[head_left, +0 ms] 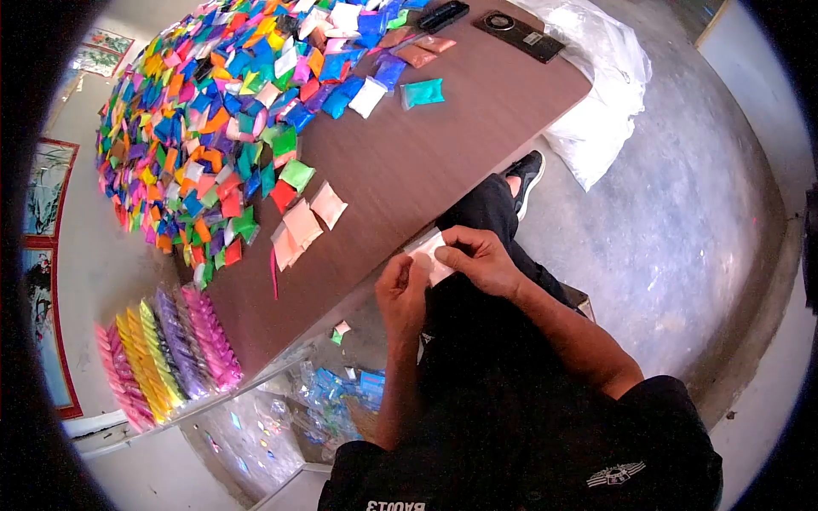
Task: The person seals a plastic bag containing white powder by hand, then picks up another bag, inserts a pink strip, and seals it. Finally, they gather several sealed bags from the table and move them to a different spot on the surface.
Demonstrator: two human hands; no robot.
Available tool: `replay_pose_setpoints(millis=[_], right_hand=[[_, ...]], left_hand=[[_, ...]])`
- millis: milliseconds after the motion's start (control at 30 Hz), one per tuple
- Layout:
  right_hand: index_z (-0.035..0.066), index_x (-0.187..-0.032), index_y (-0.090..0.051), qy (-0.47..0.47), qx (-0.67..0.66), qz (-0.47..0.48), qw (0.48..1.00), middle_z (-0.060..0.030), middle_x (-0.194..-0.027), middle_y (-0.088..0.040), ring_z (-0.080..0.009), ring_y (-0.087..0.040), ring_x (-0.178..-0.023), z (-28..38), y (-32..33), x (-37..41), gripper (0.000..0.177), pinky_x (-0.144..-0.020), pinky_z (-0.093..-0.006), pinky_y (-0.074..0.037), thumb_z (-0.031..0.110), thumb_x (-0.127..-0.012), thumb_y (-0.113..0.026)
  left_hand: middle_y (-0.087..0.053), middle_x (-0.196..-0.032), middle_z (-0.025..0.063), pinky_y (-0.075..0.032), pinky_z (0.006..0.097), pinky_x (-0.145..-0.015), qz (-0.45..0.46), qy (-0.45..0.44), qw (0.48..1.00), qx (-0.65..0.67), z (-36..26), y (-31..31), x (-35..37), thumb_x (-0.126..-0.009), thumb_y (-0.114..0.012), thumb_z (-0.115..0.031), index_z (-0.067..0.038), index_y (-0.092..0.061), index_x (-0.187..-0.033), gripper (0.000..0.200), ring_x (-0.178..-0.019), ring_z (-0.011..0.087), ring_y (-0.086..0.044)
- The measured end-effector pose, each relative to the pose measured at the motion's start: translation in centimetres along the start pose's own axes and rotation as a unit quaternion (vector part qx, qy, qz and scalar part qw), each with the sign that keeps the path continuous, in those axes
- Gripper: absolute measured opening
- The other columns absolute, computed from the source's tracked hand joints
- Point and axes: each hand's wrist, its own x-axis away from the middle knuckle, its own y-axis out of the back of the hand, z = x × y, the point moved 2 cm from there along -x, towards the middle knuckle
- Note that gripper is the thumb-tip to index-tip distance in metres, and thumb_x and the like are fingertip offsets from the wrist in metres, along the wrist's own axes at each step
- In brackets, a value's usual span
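The left hand point(402, 294) and right hand point(487, 262) pinch opposite sides of a pale pink packet point(439, 272) above the lap, just off the tabletop point(375, 179), apparently to steady it, with matching packets point(302, 225) lying separately, probably for easy reach.

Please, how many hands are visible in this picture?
2. The left hand and the right hand meet at the near edge of the brown table, both holding one pale pink packet. I see no other hand.
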Motion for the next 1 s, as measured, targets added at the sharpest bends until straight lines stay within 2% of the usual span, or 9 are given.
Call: replay_pose_setpoints(millis=[200,267,333,433,500,600,833,933,1000], right_hand=[[0.001,-0.109,-0.068,-0.002,0.008,0.007,1.0,0.0042,-0.094,-0.062,-0.0041,-0.055,-0.085,0.1,-0.1,0.1,0.016,-0.075,-0.0236,-0.047,0.016,-0.103,-0.066],[0.001,-0.111,-0.069,-0.005,0.046,-0.001,0.999,0.0003,-0.097,-0.066,-0.008,-0.061,-0.088,-0.3,0.2,0.0,0.02,-0.078,-0.0262,-0.052,0.018,-0.101,-0.067],[0.001,-0.11,-0.069,-0.004,0.039,-0.006,0.999,0.0002,-0.096,-0.066,-0.008,-0.061,-0.087,0.1,0.1,0.0,0.02,-0.078,-0.0264,-0.052,0.019,-0.101,-0.067],[0.001,-0.11,-0.069,-0.004,0.039,-0.01,0.999,0.0002,-0.095,-0.066,-0.0078,-0.061,-0.086,0.3,0.3,0.0,0.02,-0.076,-0.0267,-0.052,0.019,-0.101,-0.068],[0.002,-0.109,-0.069,-0.006,0.046,-0.008,0.999,0.0002,-0.095,-0.066,-0.0076,-0.061,-0.086,0.1,0.3,0.0,0.019,-0.075,-0.0267,-0.052,0.019,-0.101,-0.069],[0.001,-0.109,-0.069,-0.001,0.036,0.005,0.999,0.0,-0.095,-0.066,-0.0072,-0.06,-0.086,-0.4,0.1,0.0,0.019,-0.076,-0.0264,-0.051,0.018,-0.1,-0.069],[0.001,-0.108,-0.07,0.012,0.027,-0.004,1.0,-0.0004,-0.094,-0.067,-0.0077,-0.062,-0.085,-0.3,-0.1,0.0,0.018,-0.076,-0.0261,-0.052,0.017,-0.1,-0.068],[0.001,-0.107,-0.07,0.014,0.019,-0.009,1.0,-0.0006,-0.093,-0.067,-0.0079,-0.063,-0.085,-0.3,0.1,0.0,0.017,-0.076,-0.026,-0.053,0.017,-0.101,-0.068],[0.001,-0.107,-0.07,0.015,0.01,-0.017,1.0,-0.0006,-0.093,-0.068,-0.0079,-0.063,-0.085,-0.3,0.2,0.2,0.017,-0.075,-0.026,-0.053,0.017,-0.101,-0.067]], left_hand=[[-0.048,-0.069,-0.007,-0.032,0.0222,-0.056,0.003,-0.061,0.998,-0.033,-0.9,0.1,-0.1,-0.1,-0.069,-0.015,-0.004,-0.056,-0.079,0.027,-0.063,0.0028,-0.042],[-0.046,-0.07,-0.0076,-0.029,0.0234,-0.057,0.008,-0.042,0.999,-0.031,-1.4,0.0,-0.2,-0.099,-0.07,-0.019,-0.006,-0.055,-0.078,0.03,-0.065,0.0038,-0.039],[-0.043,-0.072,-0.0082,-0.027,0.0245,-0.059,0.012,-0.023,0.999,-0.029,-1.7,0.0,-0.1,-0.099,-0.072,-0.024,-0.007,-0.055,-0.076,0.033,-0.067,0.0049,-0.036],[-0.051,-0.075,-0.0067,-0.033,0.0234,-0.061,0.031,-0.005,0.999,-0.022,-1.6,-0.3,-0.2,-0.099,-0.071,-0.022,-0.005,-0.062,-0.082,0.026,-0.069,0.0054,-0.043],[-0.059,-0.076,-0.0057,-0.037,0.0208,-0.059,-0.011,-0.01,0.999,0.042,-1.4,-0.9,-0.1,-0.1,-0.069,-0.016,-0.002,-0.069,-0.094,0.015,-0.067,0.0026,-0.049],[-0.062,-0.08,-0.0048,-0.04,0.0203,-0.062,0.01,-0.025,1.0,0.016,-1.0,0.0,-0.1,-0.1,-0.069,-0.018,-0.001,-0.072,-0.102,0.017,-0.07,0.003,-0.051],[-0.064,-0.081,-0.0034,-0.041,0.0199,-0.064,0.001,-0.057,0.998,-0.035,-1.8,-0.1,0.1,-0.1,-0.071,-0.019,0.0,-0.071,-0.101,0.019,-0.072,0.0038,-0.054],[-0.065,-0.081,-0.0028,-0.042,0.0197,-0.065,0.009,-0.04,0.998,-0.041,-2.3,-0.4,0.2,-0.099,-0.071,-0.019,0.0,-0.071,-0.1,0.019,-0.072,0.0041,-0.055],[-0.061,-0.082,-0.0033,-0.04,0.0237,-0.067,0.003,0.015,1.0,0.001,-2.0,-0.6,0.3,-0.099,-0.072,-0.022,-0.003,-0.07,-0.094,0.02,-0.074,0.0075,-0.05]])
